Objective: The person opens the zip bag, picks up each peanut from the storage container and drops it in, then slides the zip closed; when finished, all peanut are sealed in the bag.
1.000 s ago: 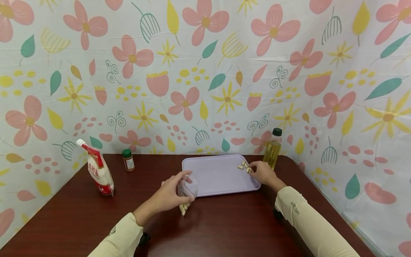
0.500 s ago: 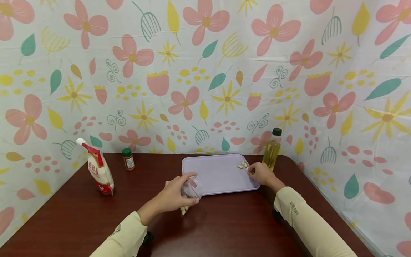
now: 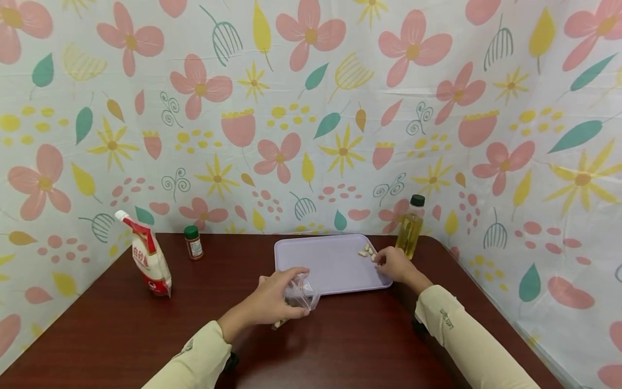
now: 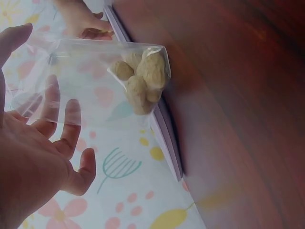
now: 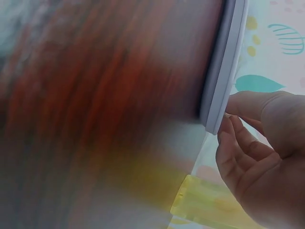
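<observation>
A clear plastic bag (image 4: pixel 90 71) hangs from my left hand (image 3: pixel 272 299) in front of the tray, its mouth spread between thumb and fingers. Several peanuts (image 4: pixel 145 78) in their shells lie bunched at the bag's bottom. My right hand (image 3: pixel 396 265) is low at the right end of the lavender tray (image 3: pixel 325 265), thumb and fingertips pinched together. A small pale bit of a peanut (image 5: pixel 228 115) shows between those fingertips; the rest is hidden. Just beyond them, a few loose peanuts (image 3: pixel 367 250) lie on the tray.
An oil bottle (image 3: pixel 410 229) with a dark cap stands close behind my right hand. At the left are a white-and-red pouch (image 3: pixel 149 262) and a small green-capped jar (image 3: pixel 194 246). Flowered cloth (image 3: pixel 311 119) hangs behind the dark wooden table (image 3: pixel 311 351).
My left hand has moved to the right with the bag, closer to the tray's front edge. The right hand has stayed at the tray's right end, its fingers drawn closer together.
</observation>
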